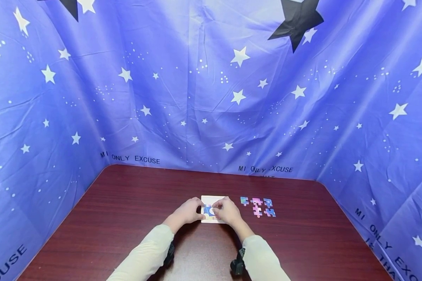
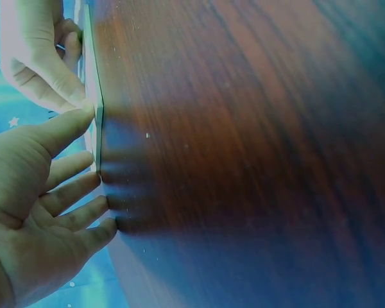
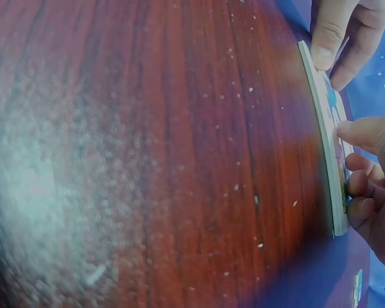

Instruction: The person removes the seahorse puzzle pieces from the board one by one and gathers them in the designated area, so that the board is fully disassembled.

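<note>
A small pale-framed jigsaw board (image 1: pixel 214 197) lies flat on the table with blue puzzle pieces (image 1: pixel 207 210) inside its frame. My left hand (image 1: pixel 189 210) is at the board's left edge, thumb and fingertips touching it. In the left wrist view the fingers of that left hand (image 2: pixel 51 186) look nearly straight and spread, the thumb on the board's edge (image 2: pixel 99 128). Over the right half of the board, my right hand (image 1: pixel 228 210) pinches a puzzle piece (image 1: pixel 212 211) against the face, largely covering it. The right wrist view shows the right thumb (image 3: pixel 359 131) reaching onto the board.
Several loose puzzle pieces (image 1: pixel 256 201), pink and blue, lie to the right of the board. Dark reddish wood makes up the table (image 1: pixel 126 203). A blue star-printed curtain (image 1: pixel 190 97) hangs round its far side and flanks.
</note>
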